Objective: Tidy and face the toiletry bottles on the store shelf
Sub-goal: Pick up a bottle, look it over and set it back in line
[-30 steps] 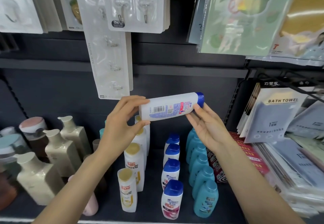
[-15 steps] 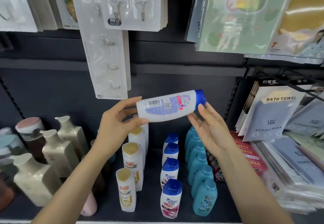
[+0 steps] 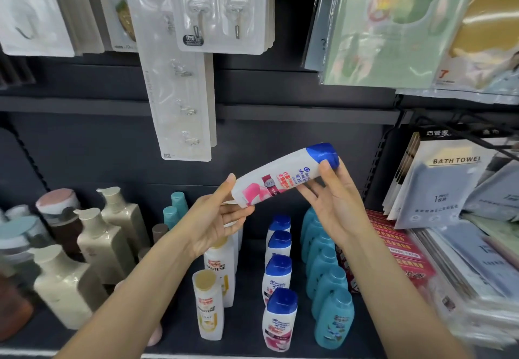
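A shop: stocked shelf [image 3: 280,342] of bottle rows [image 3: 278,280], hanging packaged hooks [image 3: 222,7].

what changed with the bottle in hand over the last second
The white bottle with the blue cap was rolled over between both hands: its barcode side faced the camera, now the pink front label does, cap end tilted up. The left hand and right hand still hold it. The shelf rows stayed put.

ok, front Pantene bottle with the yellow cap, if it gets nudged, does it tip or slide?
The Pantene bottle looks tall and narrow, so a push near the cap would probably tip it. The plastic looks smooth, so a low push may slide it along the shelf. Another Pantene bottle close behind might stop a backward fall.
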The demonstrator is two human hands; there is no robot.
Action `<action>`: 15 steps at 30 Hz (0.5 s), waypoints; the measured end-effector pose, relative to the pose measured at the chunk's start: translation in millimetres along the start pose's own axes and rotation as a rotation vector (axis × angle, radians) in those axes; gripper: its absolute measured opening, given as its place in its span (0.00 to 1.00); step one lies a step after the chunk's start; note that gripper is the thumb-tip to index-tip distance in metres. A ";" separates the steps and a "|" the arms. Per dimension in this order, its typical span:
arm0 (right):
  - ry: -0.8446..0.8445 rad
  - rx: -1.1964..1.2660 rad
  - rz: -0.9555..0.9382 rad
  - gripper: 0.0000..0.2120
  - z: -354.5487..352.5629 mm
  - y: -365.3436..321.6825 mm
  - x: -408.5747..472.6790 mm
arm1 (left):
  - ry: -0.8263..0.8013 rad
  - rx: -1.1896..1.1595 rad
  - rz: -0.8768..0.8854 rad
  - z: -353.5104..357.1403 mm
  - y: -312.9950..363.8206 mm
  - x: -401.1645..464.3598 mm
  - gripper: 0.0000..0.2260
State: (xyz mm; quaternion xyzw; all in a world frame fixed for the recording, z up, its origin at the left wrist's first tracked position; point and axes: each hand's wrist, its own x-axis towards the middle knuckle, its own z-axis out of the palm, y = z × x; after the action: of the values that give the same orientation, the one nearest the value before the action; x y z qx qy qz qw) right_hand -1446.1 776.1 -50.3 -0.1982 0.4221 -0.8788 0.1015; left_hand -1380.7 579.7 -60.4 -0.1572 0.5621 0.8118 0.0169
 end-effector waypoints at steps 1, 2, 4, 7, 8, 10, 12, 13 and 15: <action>0.009 -0.003 0.001 0.25 -0.7 0.4 0.2 | 0.011 0.007 -0.011 -0.5 -0.1 2.1 0.23; 0.017 -0.006 0.003 0.26 -1.5 0.6 0.2 | 0.021 0.021 -0.020 -0.9 0.0 3.7 0.23; 0.048 -0.037 0.004 0.25 -1.9 1.0 0.6 | 0.033 0.048 -0.042 -2.3 -1.3 6.7 0.22; 0.117 -0.129 -0.013 0.19 0.6 2.9 4.4 | 0.026 0.142 -0.063 -3.8 -5.2 12.7 0.22; 0.131 -0.169 -0.019 0.16 1.8 4.2 6.6 | 0.037 0.191 -0.050 -3.6 -6.3 15.0 0.21; 0.155 -0.275 -0.035 0.13 4.6 7.1 12.8 | 0.088 0.335 0.036 -5.3 -9.4 20.9 0.18; 0.173 -0.405 -0.062 0.13 6.0 10.6 21.4 | 0.177 0.660 0.230 -12.9 -13.6 31.5 0.14; 0.175 -0.465 -0.077 0.13 5.0 13.0 26.7 | 0.210 0.851 0.332 -19.2 -16.3 37.7 0.12; 0.170 -0.583 -0.101 0.13 -0.8 19.5 39.1 | 0.231 1.130 0.458 -31.8 -21.0 48.1 0.12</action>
State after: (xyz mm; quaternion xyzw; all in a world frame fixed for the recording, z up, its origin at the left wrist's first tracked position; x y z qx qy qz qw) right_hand -1481.4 750.9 -55.8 -0.1653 0.6531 -0.7380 -0.0391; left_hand -1414.6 551.1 -102.8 -0.0863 0.9227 0.3495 -0.1379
